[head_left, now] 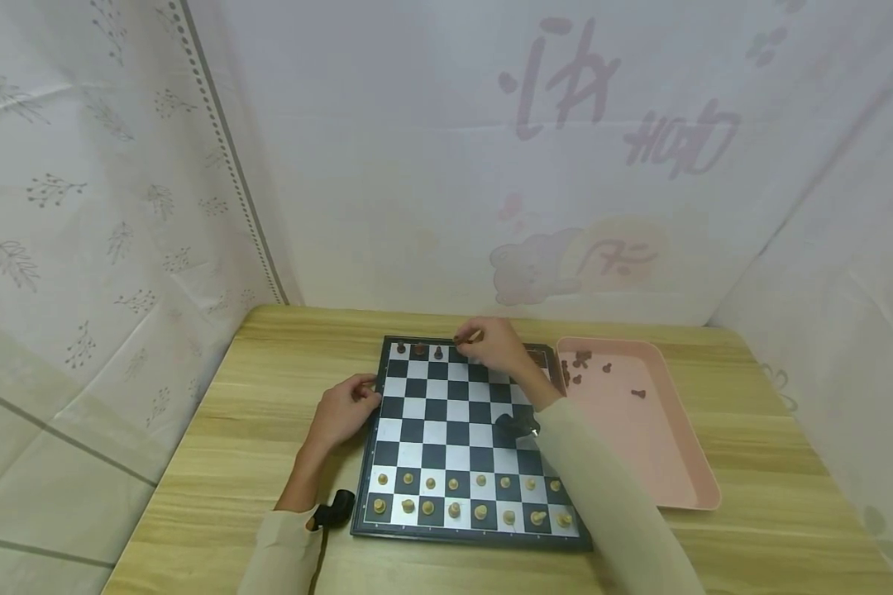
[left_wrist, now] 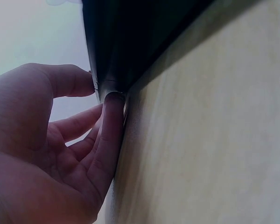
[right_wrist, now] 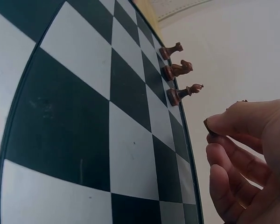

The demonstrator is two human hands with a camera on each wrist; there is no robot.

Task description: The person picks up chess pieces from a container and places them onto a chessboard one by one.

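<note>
A black-and-white chessboard (head_left: 435, 411) lies on the wooden table. My left hand (head_left: 347, 406) holds its left edge; in the left wrist view the thumb (left_wrist: 72, 80) and a fingertip meet at the board's dark side. Over the far row, my right hand (head_left: 497, 344) pinches a dark brown chess piece (right_wrist: 209, 127) between thumb and fingers, most of it hidden by them. To the left of that hand stand a brown rook (right_wrist: 170, 50), a knight (right_wrist: 177, 70) and a bishop (right_wrist: 183, 94). Two rows of cream chess pieces (head_left: 454, 510) stand along the near side.
A pink tray (head_left: 677, 430) stands against the board's right side. Several brown chess pieces (head_left: 638, 394) lie in it, mostly toward its far left corner. Patterned white cloth (head_left: 417, 165) hangs behind the table (head_left: 268, 397) and on both sides.
</note>
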